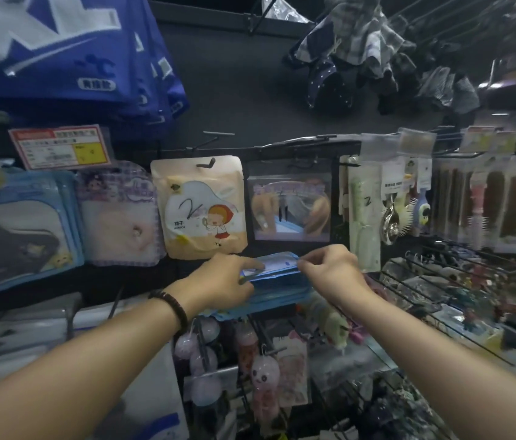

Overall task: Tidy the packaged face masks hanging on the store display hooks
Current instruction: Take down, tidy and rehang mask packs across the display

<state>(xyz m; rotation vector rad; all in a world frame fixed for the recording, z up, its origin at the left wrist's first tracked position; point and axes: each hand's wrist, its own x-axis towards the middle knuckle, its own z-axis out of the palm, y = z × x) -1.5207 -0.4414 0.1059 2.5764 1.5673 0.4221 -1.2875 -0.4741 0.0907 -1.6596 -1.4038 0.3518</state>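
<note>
A stack of blue packaged face masks (277, 282) lies almost flat between my hands, below the middle row of hooks. My left hand (218, 282) grips the stack's left end, thumb on top. My right hand (333, 265) pinches the top packet's right corner. More mask packets hang on the display: blue ones (18, 230) at the far left, a purple checked one (120, 214) beside them, and a peach packet with a cartoon girl (199, 208) on a hook just above my left hand. A bare black hook (298, 141) juts out above the clear packet.
A clear packet (290, 208) hangs right of the peach one. Combs and brushes (409, 198) hang further right. Wire racks (440, 287) of small toys stick out at the right. Keychain toys (263, 373) dangle below the stack. Large blue bags (60, 58) hang top left.
</note>
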